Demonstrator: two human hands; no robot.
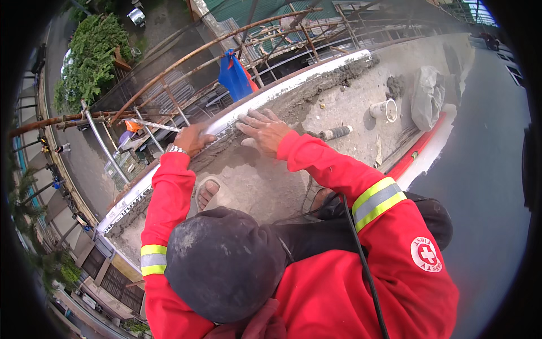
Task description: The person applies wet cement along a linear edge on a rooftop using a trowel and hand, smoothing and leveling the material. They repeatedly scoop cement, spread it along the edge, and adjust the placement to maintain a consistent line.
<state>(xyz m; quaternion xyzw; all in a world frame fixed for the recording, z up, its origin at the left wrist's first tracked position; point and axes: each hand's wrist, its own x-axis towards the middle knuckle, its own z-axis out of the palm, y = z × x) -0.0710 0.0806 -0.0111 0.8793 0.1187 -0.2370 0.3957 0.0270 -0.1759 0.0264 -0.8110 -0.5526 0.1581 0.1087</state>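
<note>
Along the outer edge of a concrete ledge runs a white edging strip (293,83) with small perforations along its inner side. My left hand (192,139) is closed over this strip, some of its fingers hidden beyond the edge. Just to the right, my right hand (264,131) lies with fingers apart on the strip and the wet grey mortar (316,90) behind it. Its palm side is hidden. Right of that hand lies a short tool handle (339,133) with dark wrapping and a pale end; the rest of the tool cannot be made out.
A white tub (384,111) lies tipped near a mortar lump (396,86) and a pale plastic sack (427,97). A red straight bar (420,146) lies at the right wall. Beyond the edge stand scaffold poles (169,70), a blue-and-red cloth (234,76) and a steep drop to the street.
</note>
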